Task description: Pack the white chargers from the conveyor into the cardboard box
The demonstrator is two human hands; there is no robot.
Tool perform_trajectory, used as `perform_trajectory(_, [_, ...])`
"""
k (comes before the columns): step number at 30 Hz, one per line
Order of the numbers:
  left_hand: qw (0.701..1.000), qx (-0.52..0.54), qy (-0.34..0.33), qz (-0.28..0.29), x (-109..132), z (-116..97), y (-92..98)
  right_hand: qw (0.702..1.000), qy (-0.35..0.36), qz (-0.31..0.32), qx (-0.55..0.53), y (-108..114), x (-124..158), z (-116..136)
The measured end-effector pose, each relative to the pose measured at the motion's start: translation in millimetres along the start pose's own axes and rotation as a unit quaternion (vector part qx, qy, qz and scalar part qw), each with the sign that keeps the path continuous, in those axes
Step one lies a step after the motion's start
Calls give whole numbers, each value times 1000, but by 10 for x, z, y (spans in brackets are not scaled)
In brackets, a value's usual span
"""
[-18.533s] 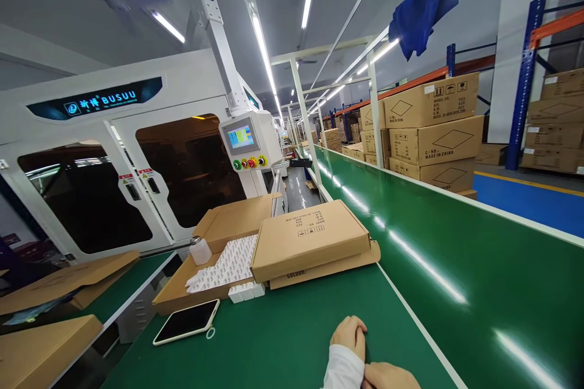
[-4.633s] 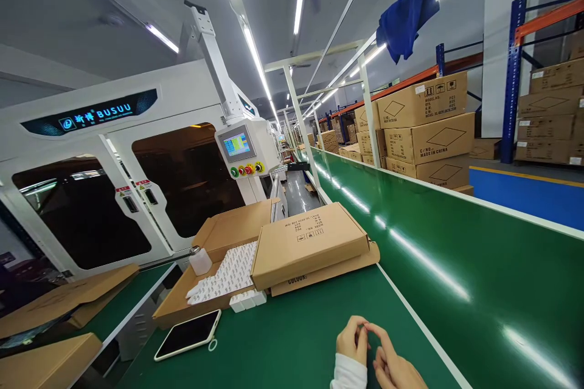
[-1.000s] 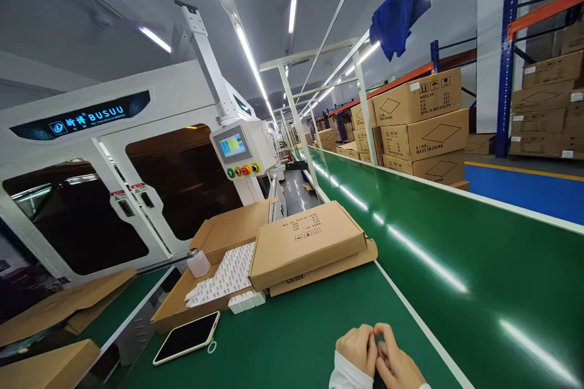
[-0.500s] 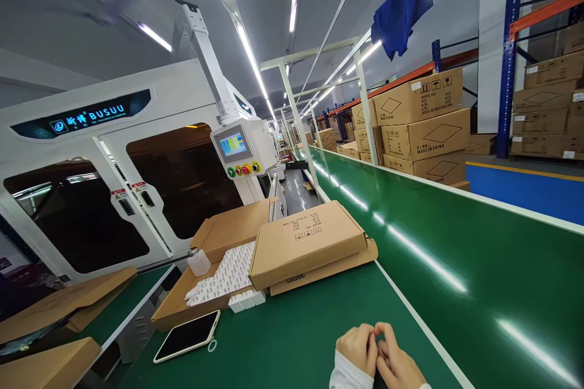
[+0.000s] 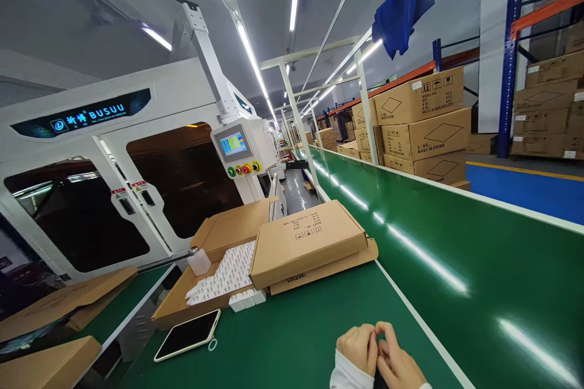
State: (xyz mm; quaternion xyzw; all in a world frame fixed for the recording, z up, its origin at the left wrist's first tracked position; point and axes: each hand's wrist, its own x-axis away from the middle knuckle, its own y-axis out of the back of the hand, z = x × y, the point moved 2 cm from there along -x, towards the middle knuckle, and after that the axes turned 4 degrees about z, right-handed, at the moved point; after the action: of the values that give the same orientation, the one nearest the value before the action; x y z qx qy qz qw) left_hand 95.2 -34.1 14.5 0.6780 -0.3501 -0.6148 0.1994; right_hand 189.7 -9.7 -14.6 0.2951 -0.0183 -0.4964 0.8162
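Observation:
At the lower right, my left hand (image 5: pixel 356 347) and my right hand (image 5: pixel 398 364) are together over the green tabletop (image 5: pixel 274 340), fingertips touching. The fingers of both are curled in; whatever they may hold between them is hidden. A phone (image 5: pixel 188 335) with a pale case and a ring lies to the left, dark screen up. Beyond it stands an open cardboard box (image 5: pixel 171 310) holding rows of small white pieces (image 5: pixel 228 270) and a white bottle (image 5: pixel 199 261). Several white blocks (image 5: pixel 247 299) sit against the box's front edge. A closed flat carton (image 5: pixel 310 243) rests to its right.
A green conveyor belt (image 5: pixel 479 243) runs along the right. Behind it are stacked cartons (image 5: pixel 424 127) and a storage rack (image 5: pixel 508 73). A white machine (image 5: pixel 182 134) with a control panel (image 5: pixel 233 144) stands at left. Blue cloth (image 5: pixel 401 12) hangs from the overhead frame.

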Motion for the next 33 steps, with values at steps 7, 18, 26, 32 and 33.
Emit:
perform_trajectory(7, [1000, 13, -4, -3, 0, 15, -18, 1000, -7, 11, 7, 32, 3, 29])
perform_trajectory(18, [1000, 23, 6, -10, 12, 32, -50, 1000, 0, 13, 10, -6, -2, -55])
perform_trajectory(26, [1000, 15, 18, -3, 24, 49, -84, 1000, -5, 16, 11, -8, 3, -44])
perform_trajectory(32, [1000, -25, 4, -10, 15, 13, -31, 1000, 0, 1, 10, -40, 3, -78])
perform_trajectory(33, [1000, -25, 4, -6, 15, 10, -22, 1000, 2, -2, 9, -41, 3, -78])
